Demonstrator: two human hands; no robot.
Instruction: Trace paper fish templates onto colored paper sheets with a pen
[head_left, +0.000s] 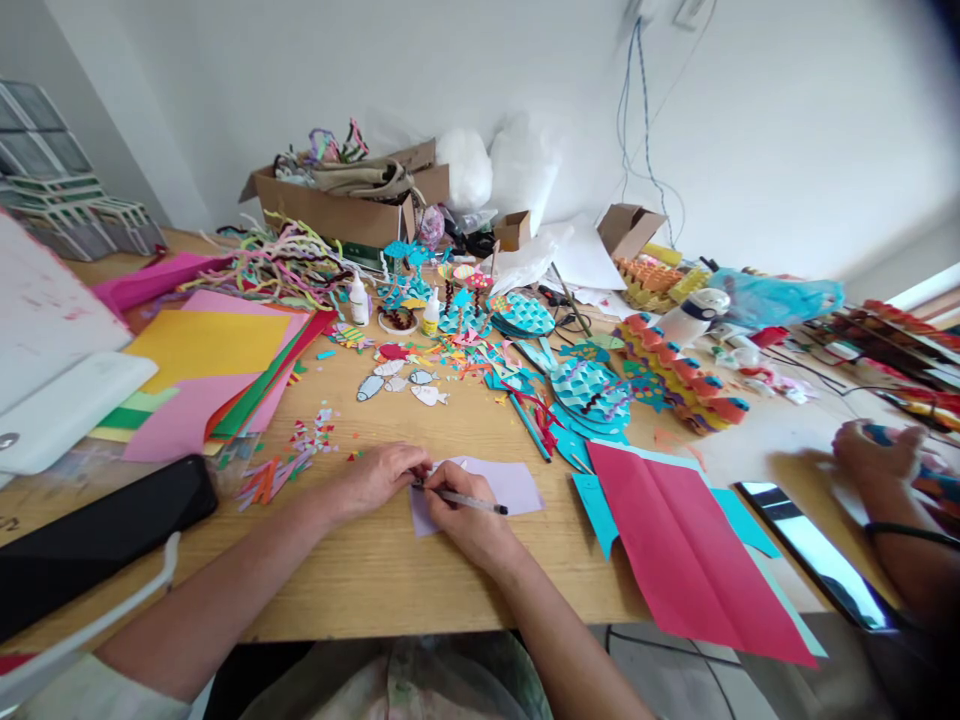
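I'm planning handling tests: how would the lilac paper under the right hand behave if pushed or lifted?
The lilac paper looks like a single thin sheet, so it's probably light and would likely droop if lifted by one corner. Lying mostly flat on the table, it should slide rather than tip, though the right hand over it may pin it.

Craft workroom: wooden table (pixel 330 590) strewn with coloured paper (pixel 214 345), glue bottles (pixel 359 304), pipe cleaners (pixel 274 262), cut-out paper fish (pixel 430 395).
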